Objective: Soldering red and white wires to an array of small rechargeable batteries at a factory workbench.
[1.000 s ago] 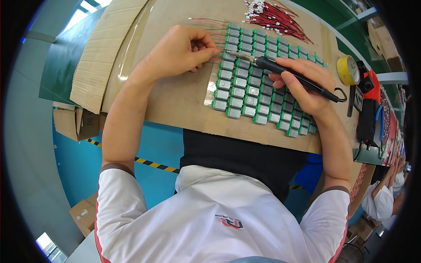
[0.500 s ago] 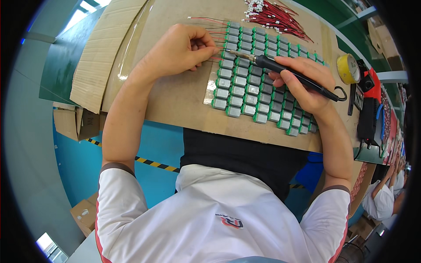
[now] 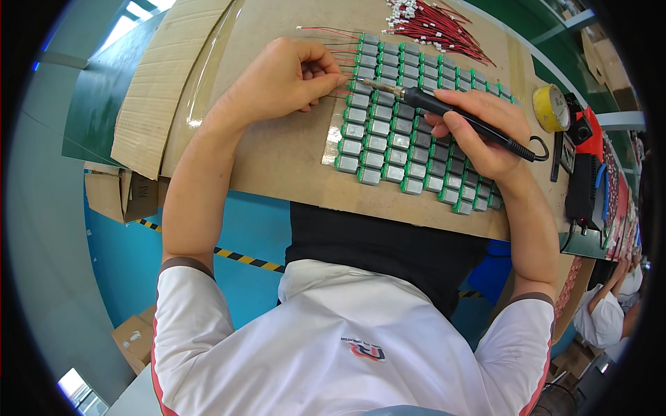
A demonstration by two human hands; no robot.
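In my right hand (image 3: 489, 128) is a black soldering iron (image 3: 458, 114), its metal tip pointing left at the green edge of a small silver cell in the leftmost column. Pinched between thumb and forefinger of my left hand (image 3: 295, 80) is a thin red wire lead, held against that same edge by the tip. Rows of small silver cells with green ends (image 3: 395, 139) cover the board under both hands. Several cells at the upper left trail red and black wire leads (image 3: 329, 30); my left hand partly hides these.
A pile of red and black leads with white connectors (image 3: 433, 28) lies at the far side. Yellow tape roll (image 3: 550, 109), a black box (image 3: 583, 191) and a red item (image 3: 593, 139) stand at the right. Cardboard (image 3: 163, 83) lies left. Other people sit at far right.
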